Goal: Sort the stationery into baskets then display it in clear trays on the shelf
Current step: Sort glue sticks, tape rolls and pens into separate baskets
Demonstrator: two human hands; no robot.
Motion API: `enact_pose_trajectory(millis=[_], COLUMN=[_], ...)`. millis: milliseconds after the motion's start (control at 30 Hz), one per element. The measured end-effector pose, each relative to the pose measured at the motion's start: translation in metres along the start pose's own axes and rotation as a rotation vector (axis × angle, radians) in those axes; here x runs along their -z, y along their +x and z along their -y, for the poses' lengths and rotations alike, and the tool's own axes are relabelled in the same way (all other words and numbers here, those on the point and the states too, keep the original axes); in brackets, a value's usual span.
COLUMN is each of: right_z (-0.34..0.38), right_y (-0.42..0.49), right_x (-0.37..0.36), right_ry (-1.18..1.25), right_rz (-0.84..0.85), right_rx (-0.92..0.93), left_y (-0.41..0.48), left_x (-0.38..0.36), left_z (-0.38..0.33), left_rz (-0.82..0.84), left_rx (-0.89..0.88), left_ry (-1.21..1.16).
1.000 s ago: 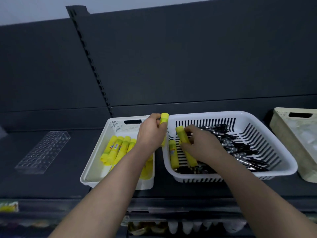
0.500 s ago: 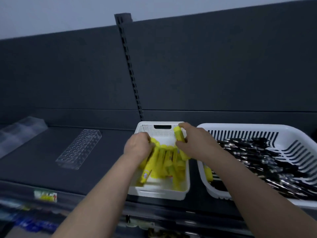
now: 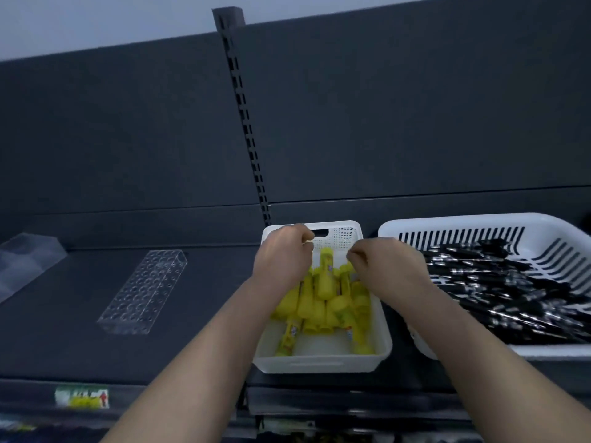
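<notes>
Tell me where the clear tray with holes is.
In the head view the clear holed tray lies on the dark shelf, left of the small white basket holding yellow sticks.

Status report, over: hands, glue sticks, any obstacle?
Left hand and right hand curled over small basket, grip unclear. Glue sticks piled inside. Pen basket beside, apart.

On the dark grey metal shelf (image 3: 80, 353) the small white perforated plastic basket (image 3: 323, 364) sits near the front edge; the yellow glue sticks (image 3: 323, 282) lie heaped in it; the large white slotted plastic basket (image 3: 447, 223) stands to its right, apart, with the black pens (image 3: 527, 298) piled inside; the clear acrylic tray with round holes (image 3: 144, 289) lies well to the left; the left hand (image 3: 281, 254) and right hand (image 3: 383, 263) are side by side above the small basket's back half; the slotted metal upright (image 3: 246, 123) rises behind it.
</notes>
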State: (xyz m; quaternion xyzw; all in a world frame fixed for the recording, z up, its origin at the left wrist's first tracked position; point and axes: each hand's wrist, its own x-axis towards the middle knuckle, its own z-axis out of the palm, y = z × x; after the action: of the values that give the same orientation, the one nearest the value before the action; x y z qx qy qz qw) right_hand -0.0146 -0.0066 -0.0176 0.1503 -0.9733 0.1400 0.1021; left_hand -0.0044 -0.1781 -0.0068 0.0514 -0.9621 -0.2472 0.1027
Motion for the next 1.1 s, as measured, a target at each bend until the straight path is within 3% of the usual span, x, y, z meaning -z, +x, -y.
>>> enact_pose_trajectory(millis=[300, 500, 767, 967, 1100], right_z=[-0.107, -0.139, -0.118, -0.151, -0.183], right_y=[-0.035, -0.048, -0.042, -0.048, -0.053], right_x=[0.036, 0.036, 0.001, 0.035, 0.056], right_ry=[-0.148, -0.106, -0.114, 0.044, 0.104], right_rz=[0.020, 0.091, 0.267, 0.141, 0.062], right_rx=[-0.247, -0.176, -0.070, -0.100, -0.132], left_y=[0.009, 0.005, -0.006, -0.011, -0.017], left_x=[-0.047, -0.073, -0.076, -0.088, -0.105], left_z=[-0.083, -0.119, -0.127, -0.149, -0.172], left_rz=[0.107, 0.149, 0.089, 0.152, 0.281], left_rx=[-0.145, -0.127, -0.063, -0.075, -0.093], left_ry=[-0.033, -0.001, 0.071, 0.149, 0.430])
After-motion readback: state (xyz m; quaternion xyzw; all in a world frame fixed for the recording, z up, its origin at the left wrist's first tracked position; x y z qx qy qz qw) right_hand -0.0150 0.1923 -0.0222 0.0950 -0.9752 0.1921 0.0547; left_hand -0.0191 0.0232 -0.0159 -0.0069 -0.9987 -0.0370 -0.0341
